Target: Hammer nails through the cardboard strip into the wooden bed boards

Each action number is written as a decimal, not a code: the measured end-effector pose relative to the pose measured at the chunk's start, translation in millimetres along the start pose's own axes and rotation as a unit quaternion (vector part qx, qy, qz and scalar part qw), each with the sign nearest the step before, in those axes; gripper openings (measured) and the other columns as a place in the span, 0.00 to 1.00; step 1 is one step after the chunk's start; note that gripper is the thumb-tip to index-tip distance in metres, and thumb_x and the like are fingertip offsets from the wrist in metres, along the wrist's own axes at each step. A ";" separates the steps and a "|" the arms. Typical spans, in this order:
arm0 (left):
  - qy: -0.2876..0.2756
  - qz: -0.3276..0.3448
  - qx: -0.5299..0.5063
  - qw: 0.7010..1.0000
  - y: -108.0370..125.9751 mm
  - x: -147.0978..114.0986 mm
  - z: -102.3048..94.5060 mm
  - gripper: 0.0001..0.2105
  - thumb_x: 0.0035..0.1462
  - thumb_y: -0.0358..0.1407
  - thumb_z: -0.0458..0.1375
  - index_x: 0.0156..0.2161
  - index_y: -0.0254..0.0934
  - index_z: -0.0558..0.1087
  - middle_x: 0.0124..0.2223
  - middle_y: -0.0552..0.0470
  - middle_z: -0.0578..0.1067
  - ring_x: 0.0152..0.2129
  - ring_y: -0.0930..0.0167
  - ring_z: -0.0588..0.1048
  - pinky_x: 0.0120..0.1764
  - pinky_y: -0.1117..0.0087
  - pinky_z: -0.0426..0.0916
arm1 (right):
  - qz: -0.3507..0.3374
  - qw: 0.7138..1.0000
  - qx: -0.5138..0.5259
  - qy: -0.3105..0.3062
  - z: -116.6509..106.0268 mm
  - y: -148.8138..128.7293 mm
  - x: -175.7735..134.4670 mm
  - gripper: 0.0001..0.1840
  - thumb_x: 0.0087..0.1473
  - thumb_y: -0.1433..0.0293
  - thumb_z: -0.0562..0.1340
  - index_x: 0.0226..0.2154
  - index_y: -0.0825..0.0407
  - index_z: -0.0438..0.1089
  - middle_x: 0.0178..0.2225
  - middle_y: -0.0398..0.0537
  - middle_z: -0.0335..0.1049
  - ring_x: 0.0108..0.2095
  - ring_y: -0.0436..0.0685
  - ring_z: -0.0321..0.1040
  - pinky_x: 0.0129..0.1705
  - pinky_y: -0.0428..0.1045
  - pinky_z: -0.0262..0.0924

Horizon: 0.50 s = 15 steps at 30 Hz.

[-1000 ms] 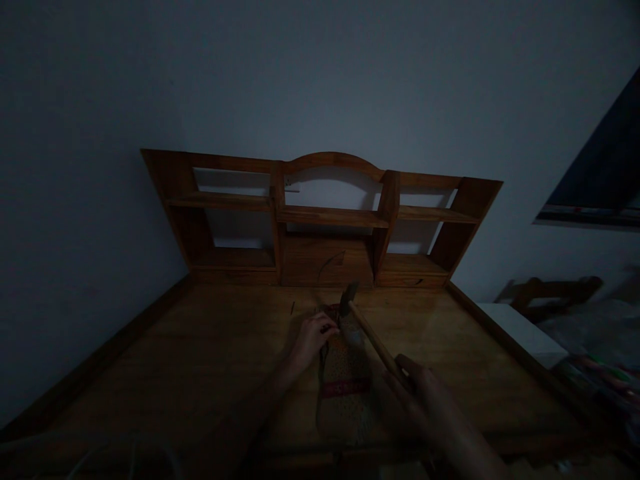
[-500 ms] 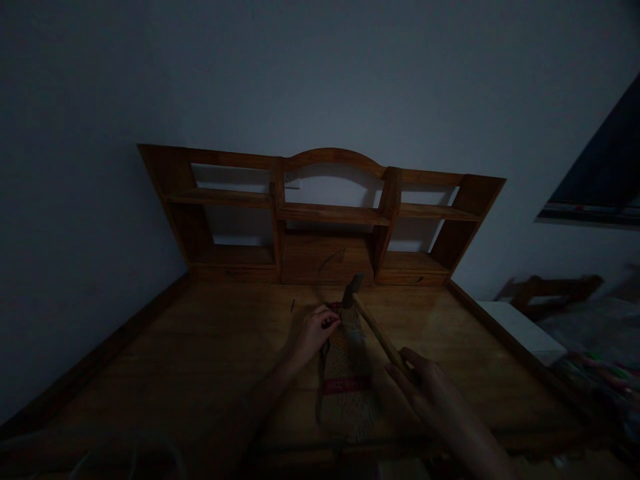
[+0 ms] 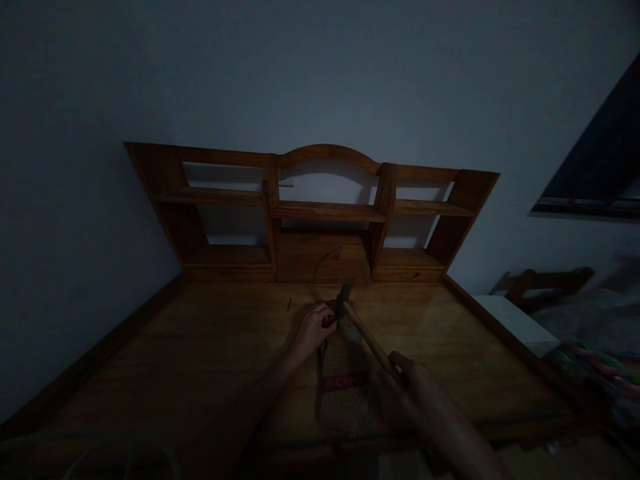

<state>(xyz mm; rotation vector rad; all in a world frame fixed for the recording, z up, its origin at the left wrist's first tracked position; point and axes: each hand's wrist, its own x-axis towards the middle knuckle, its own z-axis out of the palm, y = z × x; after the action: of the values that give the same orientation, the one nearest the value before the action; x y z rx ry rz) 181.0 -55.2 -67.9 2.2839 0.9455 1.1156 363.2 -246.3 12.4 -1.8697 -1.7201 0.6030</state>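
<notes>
My right hand [image 3: 407,380] is wrapped round the wooden handle of a hammer [image 3: 369,341]. The hammer's dark head is low, close beside the fingertips of my left hand [image 3: 317,328]. Those fingers are pinched together at the far end of a long, flat, speckled piece [image 3: 345,357] with a red band across it. What they pinch is too dark and small to make out. The speckled piece lies lengthwise on the wooden desk [image 3: 210,360], and a dark cord or strap runs along its left edge. A thin curved strand [image 3: 325,259] rises beyond my left hand.
A small dark nail-like piece [image 3: 289,305] lies on the desk left of my hands. Along the back stands a wooden shelf unit [image 3: 327,212] against the wall. At right are a white surface [image 3: 515,323], a wooden chair back [image 3: 550,283] and colourful items [image 3: 600,370].
The hammer head has come down and left, nearer my left fingertips. My left hand still pinches at the same spot. The whole view has shifted slightly.
</notes>
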 end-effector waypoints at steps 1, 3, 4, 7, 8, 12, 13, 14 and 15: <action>-0.001 0.002 -0.003 1.000 -0.9 0.0 0.6 0.03 0.50 0.27 0.58 0.29 0.36 0.72 0.33 0.52 0.71 0.30 0.72 0.70 0.32 0.75 0.64 | 0.003 1.000 0.004 -0.002 -1.3 -1.5 -0.5 0.14 0.58 0.59 0.53 0.33 0.50 0.67 0.25 0.49 0.74 0.26 0.58 0.73 0.23 0.46 0.54; -0.005 0.001 -0.015 1.000 -2.5 -0.2 1.4 0.03 0.50 0.26 0.58 0.30 0.36 0.73 0.33 0.53 0.71 0.30 0.73 0.71 0.33 0.75 0.64 | 0.007 1.000 0.013 0.004 -6.1 -6.1 -1.4 0.14 0.59 0.58 0.53 0.34 0.50 0.66 0.25 0.48 0.74 0.25 0.58 0.73 0.23 0.45 0.55; -0.007 -0.001 -0.021 1.000 -3.0 -0.4 1.6 0.04 0.50 0.26 0.58 0.31 0.36 0.73 0.33 0.53 0.71 0.30 0.73 0.71 0.33 0.75 0.64 | 0.007 1.000 0.016 0.009 -8.7 -8.5 -1.7 0.14 0.59 0.58 0.53 0.35 0.50 0.66 0.25 0.48 0.74 0.26 0.58 0.73 0.23 0.46 0.55; -0.009 -0.005 -0.024 1.000 -3.4 -0.9 1.4 0.04 0.50 0.26 0.58 0.31 0.35 0.74 0.33 0.53 0.71 0.29 0.73 0.71 0.32 0.75 0.64 | 0.003 1.000 0.016 0.021 -12.2 -12.1 -1.4 0.14 0.59 0.58 0.53 0.35 0.50 0.67 0.26 0.48 0.74 0.27 0.58 0.73 0.24 0.46 0.55; -0.008 -0.005 -0.021 1.000 -3.4 -1.0 1.2 0.04 0.50 0.26 0.58 0.31 0.36 0.74 0.33 0.53 0.71 0.29 0.73 0.71 0.32 0.75 0.64 | 0.003 1.000 0.015 0.022 -11.2 -11.1 -1.0 0.14 0.59 0.58 0.53 0.35 0.50 0.67 0.25 0.48 0.74 0.26 0.58 0.73 0.24 0.46 0.55; 0.000 -0.002 -0.008 1.000 -4.7 -1.1 1.6 0.04 0.49 0.26 0.59 0.30 0.36 0.74 0.32 0.53 0.72 0.29 0.73 0.71 0.32 0.75 0.64 | 0.006 1.000 0.025 0.007 -1.0 -0.2 0.9 0.14 0.58 0.58 0.53 0.33 0.50 0.67 0.24 0.47 0.74 0.25 0.58 0.72 0.22 0.46 0.54; 0.001 0.000 -0.007 1.000 -5.3 -1.1 1.8 0.03 0.49 0.27 0.59 0.30 0.36 0.74 0.32 0.53 0.72 0.30 0.73 0.71 0.33 0.75 0.64 | 0.012 0.999 0.029 0.004 0.6 1.8 1.2 0.14 0.58 0.58 0.53 0.33 0.50 0.67 0.24 0.47 0.74 0.25 0.58 0.72 0.22 0.46 0.54; 0.002 0.002 -0.008 1.000 -5.8 -1.1 1.9 0.03 0.50 0.27 0.59 0.30 0.36 0.74 0.32 0.53 0.73 0.30 0.73 0.71 0.33 0.75 0.64 | 0.018 0.999 0.033 0.004 1.0 2.6 1.3 0.15 0.58 0.58 0.53 0.33 0.50 0.67 0.25 0.47 0.74 0.26 0.58 0.73 0.22 0.46 0.54; 0.000 0.002 -0.010 1.000 -6.0 -1.0 1.8 0.03 0.50 0.27 0.59 0.30 0.36 0.74 0.32 0.53 0.73 0.30 0.73 0.72 0.34 0.75 0.65 | 0.023 0.999 0.036 0.006 -0.1 1.9 1.4 0.15 0.58 0.57 0.54 0.33 0.51 0.67 0.25 0.47 0.74 0.26 0.58 0.73 0.22 0.46 0.55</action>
<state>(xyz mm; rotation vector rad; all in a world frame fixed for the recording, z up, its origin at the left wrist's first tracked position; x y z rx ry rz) 179.6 -52.0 -73.2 2.2712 0.9256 1.1231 364.9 -245.0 11.3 -1.8642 -1.6289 0.6612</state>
